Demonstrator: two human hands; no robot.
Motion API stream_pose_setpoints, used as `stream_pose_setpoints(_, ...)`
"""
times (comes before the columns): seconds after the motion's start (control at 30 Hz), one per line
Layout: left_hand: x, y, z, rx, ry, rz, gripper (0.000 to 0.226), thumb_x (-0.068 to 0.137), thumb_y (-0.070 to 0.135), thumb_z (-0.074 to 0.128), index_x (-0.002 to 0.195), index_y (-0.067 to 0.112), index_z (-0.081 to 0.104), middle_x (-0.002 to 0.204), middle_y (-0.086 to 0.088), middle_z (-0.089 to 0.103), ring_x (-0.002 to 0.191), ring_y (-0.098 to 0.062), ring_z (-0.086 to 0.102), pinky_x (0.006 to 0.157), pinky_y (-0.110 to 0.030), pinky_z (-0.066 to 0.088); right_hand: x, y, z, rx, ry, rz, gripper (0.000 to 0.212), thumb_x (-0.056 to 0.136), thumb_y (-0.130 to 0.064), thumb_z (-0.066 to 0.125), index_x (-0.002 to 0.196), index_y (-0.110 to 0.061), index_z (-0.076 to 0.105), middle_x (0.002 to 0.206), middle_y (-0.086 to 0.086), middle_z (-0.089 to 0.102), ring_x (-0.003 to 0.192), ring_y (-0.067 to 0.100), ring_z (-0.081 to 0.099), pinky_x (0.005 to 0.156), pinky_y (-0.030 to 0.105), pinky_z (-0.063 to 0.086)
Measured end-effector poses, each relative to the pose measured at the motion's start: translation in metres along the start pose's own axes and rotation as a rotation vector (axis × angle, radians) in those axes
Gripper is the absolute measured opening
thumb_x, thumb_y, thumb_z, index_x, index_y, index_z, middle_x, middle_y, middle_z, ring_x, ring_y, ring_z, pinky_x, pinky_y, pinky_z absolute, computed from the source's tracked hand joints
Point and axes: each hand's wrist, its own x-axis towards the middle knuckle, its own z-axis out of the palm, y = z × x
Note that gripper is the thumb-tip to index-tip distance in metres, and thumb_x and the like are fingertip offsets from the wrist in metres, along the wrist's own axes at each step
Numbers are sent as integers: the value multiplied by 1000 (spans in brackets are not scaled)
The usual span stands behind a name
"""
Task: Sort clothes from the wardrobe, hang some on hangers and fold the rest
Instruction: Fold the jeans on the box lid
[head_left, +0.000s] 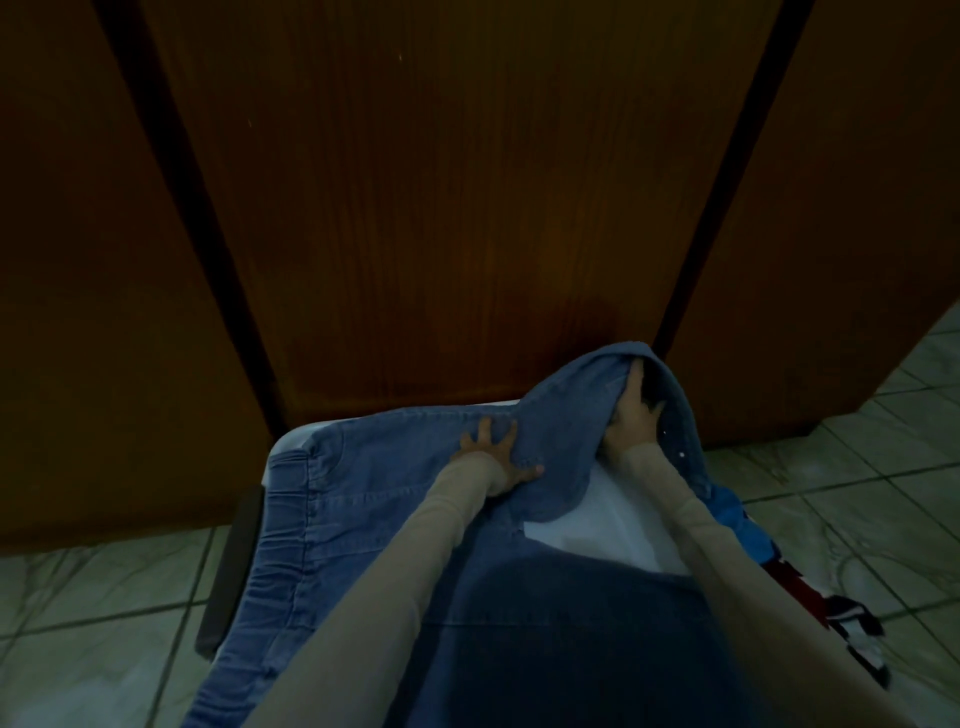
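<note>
A blue denim garment (363, 519) with an elastic waistband at the left lies spread over a white surface (613, 514) in front of me. My left hand (498, 457) presses flat on the denim with fingers spread. My right hand (634, 421) is tucked under a raised fold of the denim at the far right and lifts it, the fingers gripping the cloth from inside. Both arms wear beige sleeves.
The brown wooden wardrobe doors (441, 208) stand closed right behind the surface. More clothes, bright blue (737, 519) and a red, white and black piece (831, 618), lie at the right edge. A dark armrest or edge (231, 566) sits at the left. Greenish floor tiles (857, 509) surround it.
</note>
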Motion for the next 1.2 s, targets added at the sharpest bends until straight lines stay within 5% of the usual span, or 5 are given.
stream_pose_setpoints(0.1,5,-4,0,8,-9,8,79,90,64,32,148,32,-12,154,-4,-25,142,-37,-14,116,-51,6,2,4,4,25,-61,-135,58,87,2,51,141,-14,35,123,23,56,113,38,53,100,48,39)
stream_pose_setpoints(0.37,2,-2,4,67,-10,5,80,91,63,34,147,33,-13,155,0,-24,142,-36,-14,116,-52,11,-16,12,-27,-955,93,-157,25,95,-30,38,94,-25,62,72,-7,61,92,18,61,103,54,-9)
stream_pose_setpoints(0.63,6,-5,6,63,-5,-13,78,90,64,32,147,33,-12,155,1,-22,143,-35,-13,117,-51,9,-11,21,-58,-1157,164,-259,54,82,-19,56,133,-16,39,93,0,68,99,22,59,94,48,2)
stream_pose_setpoints(0.97,-7,4,26,57,108,-33,70,97,55,27,149,29,-13,155,0,-23,143,-33,-16,114,-56,12,-40,61,-74,-1089,-134,80,32,86,-8,53,114,-24,59,123,2,53,121,21,44,110,53,18)
stream_pose_setpoints(1.2,-7,-1,43,125,162,23,60,99,52,19,146,36,-14,155,0,-24,143,-23,-18,108,-62,-9,-32,65,-57,-190,-98,25,34,94,1,36,115,-6,61,118,15,60,108,32,56,90,34,44)
